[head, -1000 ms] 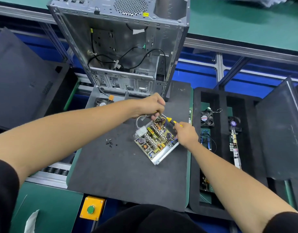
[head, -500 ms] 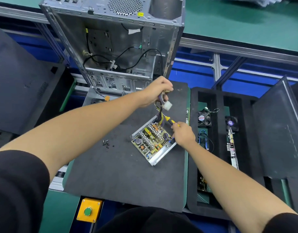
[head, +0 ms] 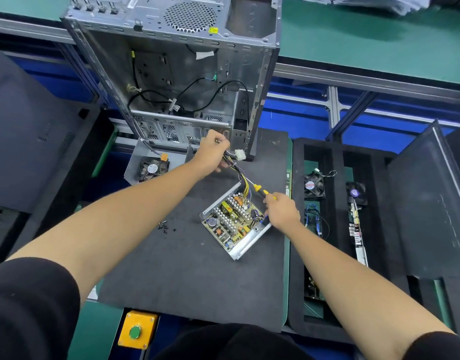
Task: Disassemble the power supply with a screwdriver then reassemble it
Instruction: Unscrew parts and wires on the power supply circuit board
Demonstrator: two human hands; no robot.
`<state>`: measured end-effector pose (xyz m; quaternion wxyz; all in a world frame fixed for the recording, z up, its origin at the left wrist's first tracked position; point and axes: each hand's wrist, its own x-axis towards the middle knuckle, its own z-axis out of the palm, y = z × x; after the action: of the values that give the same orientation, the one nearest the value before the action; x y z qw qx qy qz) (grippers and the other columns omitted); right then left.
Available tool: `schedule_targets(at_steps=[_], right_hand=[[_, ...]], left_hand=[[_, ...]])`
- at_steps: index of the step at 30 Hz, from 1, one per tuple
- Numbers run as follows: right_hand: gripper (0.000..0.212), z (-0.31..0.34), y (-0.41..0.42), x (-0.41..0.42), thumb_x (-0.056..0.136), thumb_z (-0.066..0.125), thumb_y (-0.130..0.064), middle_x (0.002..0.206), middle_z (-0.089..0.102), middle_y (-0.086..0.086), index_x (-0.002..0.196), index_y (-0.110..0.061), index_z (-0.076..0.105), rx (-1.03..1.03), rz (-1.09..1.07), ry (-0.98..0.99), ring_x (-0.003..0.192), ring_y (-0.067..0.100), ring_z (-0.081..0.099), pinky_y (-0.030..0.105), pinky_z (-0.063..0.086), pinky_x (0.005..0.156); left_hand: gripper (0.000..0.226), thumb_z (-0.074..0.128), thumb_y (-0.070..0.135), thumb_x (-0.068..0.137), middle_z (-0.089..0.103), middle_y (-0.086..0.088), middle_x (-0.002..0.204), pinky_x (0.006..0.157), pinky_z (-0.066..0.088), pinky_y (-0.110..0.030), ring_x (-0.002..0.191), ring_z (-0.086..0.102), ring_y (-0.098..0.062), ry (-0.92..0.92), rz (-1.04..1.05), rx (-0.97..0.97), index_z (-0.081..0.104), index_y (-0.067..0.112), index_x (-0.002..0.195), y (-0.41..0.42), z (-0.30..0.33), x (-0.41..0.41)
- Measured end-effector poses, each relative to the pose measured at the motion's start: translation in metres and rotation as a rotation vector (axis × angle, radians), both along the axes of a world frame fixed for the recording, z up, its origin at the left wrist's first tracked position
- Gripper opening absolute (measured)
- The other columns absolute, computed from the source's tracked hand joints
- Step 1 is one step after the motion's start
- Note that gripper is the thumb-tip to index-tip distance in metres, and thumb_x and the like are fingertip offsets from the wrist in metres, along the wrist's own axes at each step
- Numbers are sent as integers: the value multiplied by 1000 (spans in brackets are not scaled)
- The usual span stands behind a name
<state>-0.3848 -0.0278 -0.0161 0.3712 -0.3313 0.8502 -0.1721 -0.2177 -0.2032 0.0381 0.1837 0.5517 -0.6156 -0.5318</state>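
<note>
Left hand (head: 213, 152) grips the multicoloured cable bundle (head: 238, 172), lifting it clear of the open silver power supply with exposed circuit board (head: 235, 222) near the dark foam mat's (head: 187, 281) right edge; right hand (head: 282, 213) pinches the yellow-and-black screwdriver (head: 260, 191); best keep those wires taut and away; seat the tip squarely before turning.

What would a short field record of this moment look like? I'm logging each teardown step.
power supply: cover off, circuit board exposed, on the black mat
left hand: grips the cable bundle, lifted above the unit
right hand: holds the yellow screwdriver at the unit's edge
screws: loose on the mat, left of the unit
</note>
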Motion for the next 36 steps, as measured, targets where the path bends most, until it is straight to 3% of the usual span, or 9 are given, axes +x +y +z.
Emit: schedule_targets(at_steps=[3, 6, 13, 18, 22, 25, 30, 33, 36], right_hand=[[36, 3, 1, 1, 95, 41, -38, 77, 74, 4, 90, -17, 69, -4, -3, -3, 83, 26, 65, 29, 41, 65], [34, 4, 1, 2, 92, 41, -38, 75, 74, 3, 89, -19, 69, -7, -4, 0, 79, 23, 64, 29, 40, 62], [35, 5, 2, 3, 93, 43, -35, 72, 73, 2, 89, -13, 70, -16, -26, -10, 78, 24, 65, 31, 43, 63], [33, 8, 2, 4, 94, 44, -34, 71, 74, 2, 89, -16, 71, -15, -39, -17, 67, 17, 61, 28, 38, 55], [33, 12, 4, 5, 93, 43, -36, 71, 74, 2, 87, -19, 71, 0, -49, -4, 75, 22, 66, 31, 49, 66], [36, 14, 4, 8, 94, 43, -36, 78, 74, 7, 88, -15, 72, 19, -30, -1, 82, 28, 67, 37, 55, 76], [41, 11, 14, 12, 96, 44, -37, 75, 74, 10, 92, -11, 74, 1, -84, 8, 86, 30, 68, 40, 56, 84], [42, 11, 20, 15, 97, 43, -37, 73, 74, 11, 95, -8, 74, -4, -115, -9, 86, 30, 70, 43, 57, 85], [41, 13, 22, 18, 96, 43, -37, 76, 75, 12, 94, -9, 73, -3, -137, -39, 87, 31, 70, 44, 56, 85]], left_hand=[[28, 56, 32, 95, 39, -4, 125, 79, 48, -40, 91, 60, -26, -536, -240, -398, 48, 29, 122, -9, -6, 16], [29, 53, 32, 95, 50, -11, 121, 97, 36, -43, 112, 45, -32, -762, -377, -692, 54, 19, 121, -11, -13, 22], [32, 58, 28, 91, 48, -10, 125, 99, 34, -41, 114, 46, -33, -588, -304, -816, 58, 17, 121, 16, -22, 33], [50, 55, 59, 94, 41, -5, 117, 88, 41, -41, 109, 41, -25, -523, -455, -570, 47, 18, 121, 59, -47, 37], [44, 55, 55, 99, 47, -4, 116, 69, 44, -42, 100, 61, -31, -494, -556, -405, 37, 21, 120, 80, -58, 24], [44, 51, 49, 103, 57, -6, 120, 72, 44, -43, 107, 63, -34, -468, -528, -431, 37, 20, 132, 82, -61, 17], [51, 43, 39, 108, 60, 0, 82, 61, 44, -40, 73, 63, -29, -378, -554, -455, 19, 29, 152, 75, -60, 11], [31, 40, 39, 109, 62, -3, 122, 83, 51, -47, 105, 63, -31, -370, -631, -452, 40, 28, 138, 71, -58, 8], [22, 39, 47, 108, 57, -1, 104, 79, 50, -48, 99, 60, -32, -386, -694, -454, 44, 25, 113, 67, -54, 5]])
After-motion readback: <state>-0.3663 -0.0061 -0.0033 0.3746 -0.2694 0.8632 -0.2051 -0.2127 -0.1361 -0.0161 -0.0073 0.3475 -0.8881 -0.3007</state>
